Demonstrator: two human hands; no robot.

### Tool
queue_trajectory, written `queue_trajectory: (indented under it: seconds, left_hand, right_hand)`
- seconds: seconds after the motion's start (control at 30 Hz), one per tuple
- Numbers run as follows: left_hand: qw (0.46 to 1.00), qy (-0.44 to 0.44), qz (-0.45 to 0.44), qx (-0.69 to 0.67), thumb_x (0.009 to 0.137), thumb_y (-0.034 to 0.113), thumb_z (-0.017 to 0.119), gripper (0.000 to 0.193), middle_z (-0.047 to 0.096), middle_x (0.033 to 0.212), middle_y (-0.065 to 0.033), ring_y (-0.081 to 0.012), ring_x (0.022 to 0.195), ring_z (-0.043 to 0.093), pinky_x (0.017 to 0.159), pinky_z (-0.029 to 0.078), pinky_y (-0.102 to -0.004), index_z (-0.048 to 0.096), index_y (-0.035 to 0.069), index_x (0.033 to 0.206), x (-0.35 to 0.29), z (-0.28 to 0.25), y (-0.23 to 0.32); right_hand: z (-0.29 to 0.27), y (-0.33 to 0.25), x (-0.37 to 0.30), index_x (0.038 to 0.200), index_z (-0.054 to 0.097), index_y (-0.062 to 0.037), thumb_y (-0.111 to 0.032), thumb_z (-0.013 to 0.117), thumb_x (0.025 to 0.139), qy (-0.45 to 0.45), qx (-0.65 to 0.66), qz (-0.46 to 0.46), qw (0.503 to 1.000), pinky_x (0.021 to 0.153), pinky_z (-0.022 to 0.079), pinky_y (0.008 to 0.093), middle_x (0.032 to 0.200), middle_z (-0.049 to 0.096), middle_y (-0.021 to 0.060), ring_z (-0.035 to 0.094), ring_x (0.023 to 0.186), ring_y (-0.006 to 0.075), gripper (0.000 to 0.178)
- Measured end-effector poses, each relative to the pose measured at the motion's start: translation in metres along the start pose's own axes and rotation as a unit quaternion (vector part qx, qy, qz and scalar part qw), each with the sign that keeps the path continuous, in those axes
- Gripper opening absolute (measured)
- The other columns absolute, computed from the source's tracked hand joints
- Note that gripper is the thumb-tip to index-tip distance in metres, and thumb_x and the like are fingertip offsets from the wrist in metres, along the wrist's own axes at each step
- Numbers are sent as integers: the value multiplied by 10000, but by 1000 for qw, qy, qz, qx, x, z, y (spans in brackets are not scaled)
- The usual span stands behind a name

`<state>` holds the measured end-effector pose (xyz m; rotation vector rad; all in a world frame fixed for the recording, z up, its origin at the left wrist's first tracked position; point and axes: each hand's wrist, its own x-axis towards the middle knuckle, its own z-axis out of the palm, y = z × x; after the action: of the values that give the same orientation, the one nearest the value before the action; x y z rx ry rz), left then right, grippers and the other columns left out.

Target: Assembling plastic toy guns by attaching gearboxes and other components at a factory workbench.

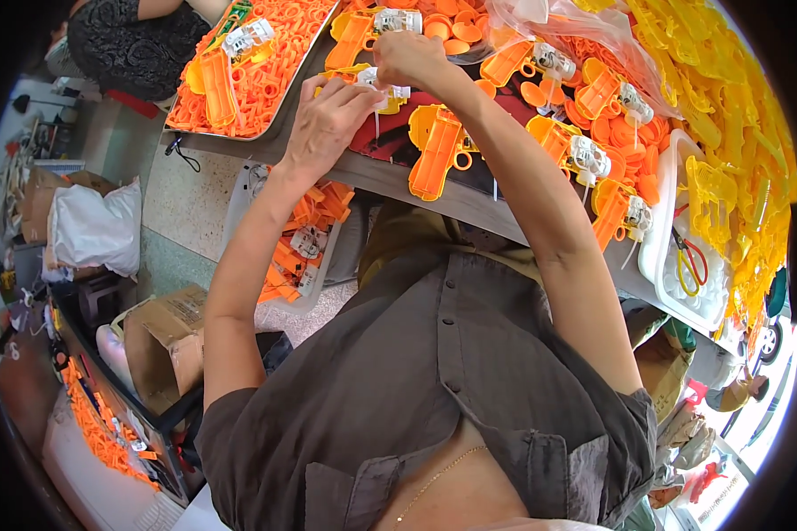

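Note:
My left hand point(332, 124) is closed in a pinch at the clear-and-white end of an orange and yellow toy gun point(344, 73) lying on the table. Curled close beside it, my right hand point(407, 62) has its fingertips turned down at the same white end; what they grip is hidden. A thin white strip hangs below the fingers. Another toy gun point(436, 152), orange with a yellow top, lies just under my right wrist. Beyond my right hand, one more toy gun point(350, 40) has a clear-and-white front part point(397, 20).
A metal tray point(266, 133) heaped with small orange parts stands left. Several assembled toy guns and orange discs point(629, 133) lie right, beside a white bin point(669, 257) with scissors point(689, 265). Yellow parts point(726, 88) pile far right. A box of orange parts point(314, 230) sits below the table.

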<state>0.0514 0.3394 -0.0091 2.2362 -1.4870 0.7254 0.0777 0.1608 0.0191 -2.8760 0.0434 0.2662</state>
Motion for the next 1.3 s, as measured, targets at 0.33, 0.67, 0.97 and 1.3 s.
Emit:
queue_trajectory:
  seconds: [0.33,0.67,0.97,1.3]
  left_hand:
    - [1000,24,-4,-3,815,138,723,172,686,892,17,-153,841,602,891,386,-351,714,116,985,2,2,-1]
    - [1000,13,17,-7,795,136,726,187,678,889,46,-141,848,601,892,389,-338,704,132,981,7,2,2]
    - [998,-26,51,-35,795,64,669,257,668,919,54,-150,877,600,901,393,-342,695,176,1026,2,9,-9]
    - [996,-62,50,-38,815,54,651,256,668,962,28,-169,962,604,918,397,-363,699,184,1030,3,8,-11]
  right_hand:
    - [1,4,-2,1005,699,-160,-237,764,647,16,7,-21,1000,848,435,503,1014,706,72,660,1004,278,372]
    - [-1,5,-9,918,736,-84,-145,674,691,41,55,-41,997,852,425,517,973,724,112,683,963,294,244]
    - [3,3,-7,984,699,-145,-189,729,623,44,24,-40,998,820,434,484,973,704,96,663,974,296,366]
    - [5,3,-10,993,700,-142,-187,721,618,34,29,-41,998,814,423,479,983,698,98,662,969,292,378]
